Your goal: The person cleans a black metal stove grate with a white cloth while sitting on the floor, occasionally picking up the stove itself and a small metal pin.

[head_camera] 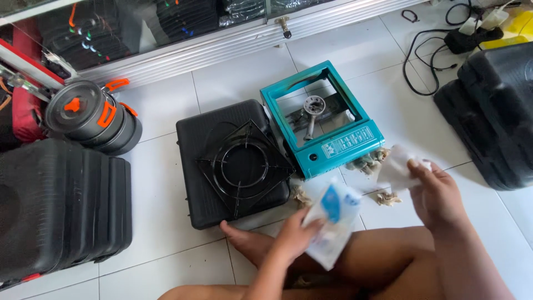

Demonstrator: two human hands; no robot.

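Left hand gripping white-and-blue wipe packet above knee. Right hand pinching white wipe, probably damp, near teal stove frame. Used wads lying on tile floor. Risk: wipe snagging on frame edge, tearing.

Both hands are working in front of the folded bare legs. The left hand is reaching forward from a bare forearm, fingers curling shut around what it is gripping, knuckles facing up. The right hand is hovering higher and farther out, wrist bent, thumb and fingers pinching closed at the fingertips. The two hands are sitting well apart, not touching.
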